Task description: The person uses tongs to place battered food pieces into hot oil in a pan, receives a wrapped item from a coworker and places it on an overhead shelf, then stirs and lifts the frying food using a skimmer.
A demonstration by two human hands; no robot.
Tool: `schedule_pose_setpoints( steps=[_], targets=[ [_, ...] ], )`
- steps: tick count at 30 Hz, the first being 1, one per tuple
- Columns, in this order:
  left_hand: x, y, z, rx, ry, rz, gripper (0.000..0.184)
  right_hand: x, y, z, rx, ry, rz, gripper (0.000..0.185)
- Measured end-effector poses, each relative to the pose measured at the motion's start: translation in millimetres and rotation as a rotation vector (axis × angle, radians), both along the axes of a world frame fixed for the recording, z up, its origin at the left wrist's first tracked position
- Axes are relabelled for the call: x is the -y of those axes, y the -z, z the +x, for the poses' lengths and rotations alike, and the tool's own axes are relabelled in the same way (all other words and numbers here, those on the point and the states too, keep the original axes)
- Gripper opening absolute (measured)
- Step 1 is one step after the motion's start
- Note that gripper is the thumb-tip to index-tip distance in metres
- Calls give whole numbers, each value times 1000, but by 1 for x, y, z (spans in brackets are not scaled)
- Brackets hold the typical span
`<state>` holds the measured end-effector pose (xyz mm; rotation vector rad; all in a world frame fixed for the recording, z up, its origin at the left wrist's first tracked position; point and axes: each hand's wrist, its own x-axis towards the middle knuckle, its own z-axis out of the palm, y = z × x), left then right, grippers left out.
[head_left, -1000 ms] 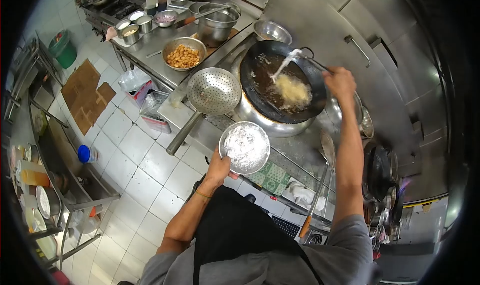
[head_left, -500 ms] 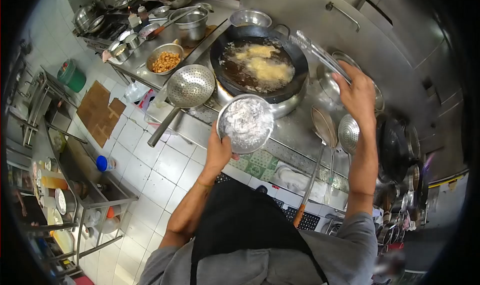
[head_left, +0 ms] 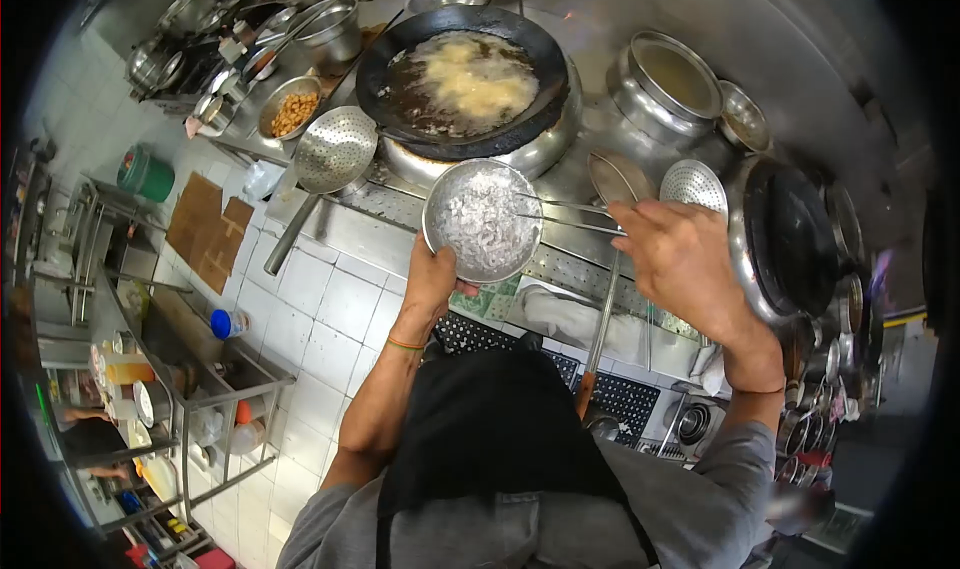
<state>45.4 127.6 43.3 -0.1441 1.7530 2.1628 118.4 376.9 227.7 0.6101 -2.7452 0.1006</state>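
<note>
My left hand [head_left: 432,281] grips the rim of a round metal bowl [head_left: 483,221] that holds white floury pieces. Metal tongs [head_left: 575,217] are in my right hand [head_left: 680,259], their tips over the flour at the bowl's right side. Just beyond the bowl stands a black wok [head_left: 375,84] of dark oil, where pale yellow battered food [head_left: 472,77] bubbles. Left of the bowl lies a perforated ladle [head_left: 337,149], its handle pointing toward the front left.
A bowl of browned cubes [head_left: 293,112] stands at the back left. On the right are a large metal pot [head_left: 665,84], a second perforated ladle [head_left: 693,186] and a dark wok [head_left: 790,234]. A long-handled tool [head_left: 600,339] crosses the counter's front edge.
The tongs have come from over the wok, where they held a white-coated piece, down to the bowl. That piece is no longer between them. The view has shifted, placing the wok further left.
</note>
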Motion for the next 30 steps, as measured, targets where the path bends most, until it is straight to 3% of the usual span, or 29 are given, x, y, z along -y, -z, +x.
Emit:
schedule_pose_setpoints(
  steps=[6,15,23,26,30],
  targets=[
    [7,-13,1,-27,63,72,48,30,32,-2,-27,34,117,26],
    [36,40,-19,14,-5,110,51,67,-48,6,-149,167,11,27],
    [52,56,-27,32,-22,166,51,81,-67,-37,-333,293,-107,23],
    [59,61,-20,39,-38,181,50,80,-50,-78,-456,242,-90,20],
    [71,54,-8,85,-9,174,50,93,-10,-146,-208,412,-16,22]
  ],
)
